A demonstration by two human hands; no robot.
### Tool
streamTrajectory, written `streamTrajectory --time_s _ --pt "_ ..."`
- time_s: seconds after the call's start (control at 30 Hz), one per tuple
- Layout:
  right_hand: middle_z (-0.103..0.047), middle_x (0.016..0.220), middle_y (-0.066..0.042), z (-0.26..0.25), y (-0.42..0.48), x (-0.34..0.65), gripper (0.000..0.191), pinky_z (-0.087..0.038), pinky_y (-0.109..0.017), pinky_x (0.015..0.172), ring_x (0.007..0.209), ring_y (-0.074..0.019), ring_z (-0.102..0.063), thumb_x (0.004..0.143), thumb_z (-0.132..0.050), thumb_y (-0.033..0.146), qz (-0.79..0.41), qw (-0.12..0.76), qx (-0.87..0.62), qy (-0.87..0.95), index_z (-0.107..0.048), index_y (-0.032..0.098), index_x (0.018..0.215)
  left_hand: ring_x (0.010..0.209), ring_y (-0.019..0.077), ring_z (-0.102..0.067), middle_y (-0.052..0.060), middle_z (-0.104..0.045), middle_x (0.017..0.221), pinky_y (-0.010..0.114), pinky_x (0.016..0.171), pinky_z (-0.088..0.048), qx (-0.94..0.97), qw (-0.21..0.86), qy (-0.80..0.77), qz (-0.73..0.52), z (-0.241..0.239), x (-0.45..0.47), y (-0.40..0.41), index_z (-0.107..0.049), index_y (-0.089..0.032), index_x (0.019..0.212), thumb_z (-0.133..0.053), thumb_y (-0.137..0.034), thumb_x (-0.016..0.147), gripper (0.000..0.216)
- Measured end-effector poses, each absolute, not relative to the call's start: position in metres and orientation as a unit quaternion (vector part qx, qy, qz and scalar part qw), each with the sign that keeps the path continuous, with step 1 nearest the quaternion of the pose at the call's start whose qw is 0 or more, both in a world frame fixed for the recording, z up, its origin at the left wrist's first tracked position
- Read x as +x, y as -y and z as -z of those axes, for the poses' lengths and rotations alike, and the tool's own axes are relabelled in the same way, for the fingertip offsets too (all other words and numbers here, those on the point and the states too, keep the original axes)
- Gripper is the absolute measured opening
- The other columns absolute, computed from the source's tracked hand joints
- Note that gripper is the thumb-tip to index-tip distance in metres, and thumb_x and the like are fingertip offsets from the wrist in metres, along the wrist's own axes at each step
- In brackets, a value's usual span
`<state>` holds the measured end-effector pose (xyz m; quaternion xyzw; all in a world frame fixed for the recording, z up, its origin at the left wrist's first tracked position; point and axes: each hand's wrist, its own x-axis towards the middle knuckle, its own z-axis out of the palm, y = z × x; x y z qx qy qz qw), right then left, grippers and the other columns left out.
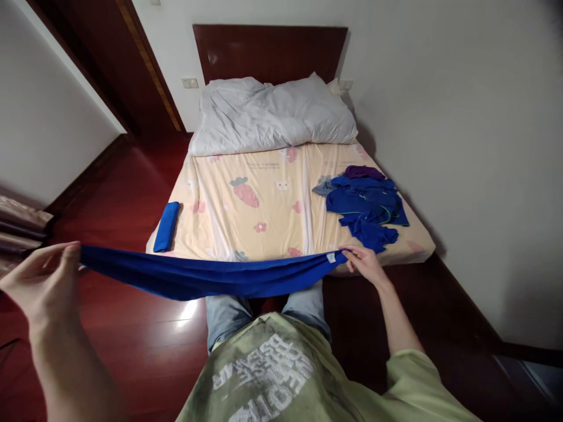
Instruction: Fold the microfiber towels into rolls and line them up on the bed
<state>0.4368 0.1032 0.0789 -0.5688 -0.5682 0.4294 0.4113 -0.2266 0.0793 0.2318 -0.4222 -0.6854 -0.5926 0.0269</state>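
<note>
I hold a blue cloth (206, 275) stretched wide in front of me, sagging in the middle above my legs. My left hand (41, 278) pinches its left end at the far left. My right hand (365, 264) pinches its right end, where a small white label shows, near the foot edge of the bed (268, 193). A rolled blue cloth (167, 225) lies on the bed's near left corner. A pile of loose blue and purple cloths (365, 202) lies on the bed's right side.
The bed has a cream sheet with carrot prints and a white pillow (272, 114) against a dark wooden headboard (268, 50). Red wooden floor (114, 205) runs along the left side. A white wall (461, 146) is close on the right.
</note>
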Motion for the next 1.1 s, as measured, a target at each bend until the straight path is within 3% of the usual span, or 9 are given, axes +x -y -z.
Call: streamTrajectory --time_s 0.13,0.3,0.4,0.47,0.63,0.77,0.93,1.1 --pt "-0.057 0.049 0.002 -0.106 -0.108 0.465 0.043 -0.041 -0.026 0.040 0.037 -0.0136 -0.051 0.077 -0.079 0.057 -0.386 0.455 -0.592 0.542 -0.075 0.017 0.092 0.052 0.0099 -0.052 -0.008 -0.065 0.058 0.025 0.050 -0.045 -0.384 -0.027 0.692 0.610 -0.217 -0.238 -0.086 -0.076 -0.026 0.073 -0.089 -0.060 0.045 0.046" --pt "-0.058 0.050 0.003 -0.128 -0.118 0.475 0.039 -0.046 -0.026 0.045 0.041 -0.0124 -0.053 0.078 -0.080 0.053 -0.286 0.518 -0.602 0.536 -0.077 0.017 0.094 0.055 0.0108 -0.057 -0.007 -0.069 0.062 0.026 0.053 -0.050 -0.400 -0.041 0.697 0.594 -0.203 -0.247 -0.087 -0.077 -0.025 0.077 -0.089 -0.064 0.045 0.052" --pt "-0.074 0.079 -0.006 -0.138 -0.123 0.462 0.035 -0.051 -0.028 0.048 0.046 -0.0122 -0.058 0.078 -0.080 0.051 -0.265 0.532 -0.579 0.558 -0.077 0.018 0.088 0.054 0.0109 -0.057 -0.006 -0.067 0.059 0.025 0.052 -0.050 -0.412 -0.039 0.704 0.578 -0.195 -0.247 -0.090 -0.075 -0.022 0.076 -0.088 -0.068 0.045 0.057" --pt "-0.076 0.093 -0.010 -0.142 -0.126 0.455 0.036 -0.054 -0.030 0.048 0.047 -0.0122 -0.060 0.079 -0.079 0.052 -0.264 0.545 -0.573 0.553 -0.076 0.018 0.087 0.055 0.0116 -0.058 -0.005 -0.068 0.060 0.024 0.050 -0.048 -0.420 -0.044 0.711 0.563 -0.191 -0.245 -0.091 -0.075 -0.021 0.076 -0.087 -0.069 0.045 0.059" --pt "-0.065 0.059 -0.001 -0.149 -0.137 0.453 0.047 -0.057 -0.030 0.047 0.045 -0.0181 -0.064 0.070 -0.086 0.055 -0.307 0.570 -0.602 0.468 -0.072 0.017 0.093 0.057 0.0103 -0.059 -0.005 -0.066 0.060 0.024 0.053 -0.045 -0.430 -0.069 0.711 0.552 -0.191 -0.235 -0.084 -0.074 -0.017 0.079 -0.086 -0.064 0.057 0.053" --pt "-0.069 0.066 -0.006 -0.163 -0.139 0.459 0.042 -0.059 -0.030 0.055 0.054 -0.0206 -0.070 0.068 -0.090 0.047 -0.284 0.610 -0.578 0.462 -0.072 0.017 0.091 0.066 0.0077 -0.060 -0.007 -0.067 0.069 0.026 0.061 -0.039 -0.473 -0.090 0.681 0.552 -0.195 -0.234 -0.081 -0.074 -0.013 0.092 -0.075 -0.051 0.081 0.039" --pt "-0.071 0.067 -0.008 -0.169 -0.136 0.464 0.040 -0.062 -0.029 0.063 0.058 -0.0202 -0.073 0.066 -0.092 0.045 -0.268 0.614 -0.579 0.464 -0.074 0.015 0.087 0.046 0.0056 -0.048 -0.006 -0.062 0.055 0.021 0.047 -0.039 -0.389 -0.091 0.711 0.579 -0.191 -0.234 -0.097 -0.077 -0.014 0.086 -0.088 -0.050 0.060 0.046" --pt "-0.072 0.068 -0.003 -0.158 -0.140 0.460 0.050 -0.064 -0.027 0.062 0.061 -0.0189 -0.074 0.058 -0.095 0.051 -0.261 0.650 -0.571 0.428 -0.075 0.015 0.086 0.053 0.0097 -0.059 0.003 -0.071 0.070 0.021 0.048 -0.047 -0.396 -0.151 0.695 0.581 -0.185 -0.218 -0.105 -0.079 -0.012 0.093 -0.086 -0.046 0.065 0.045"
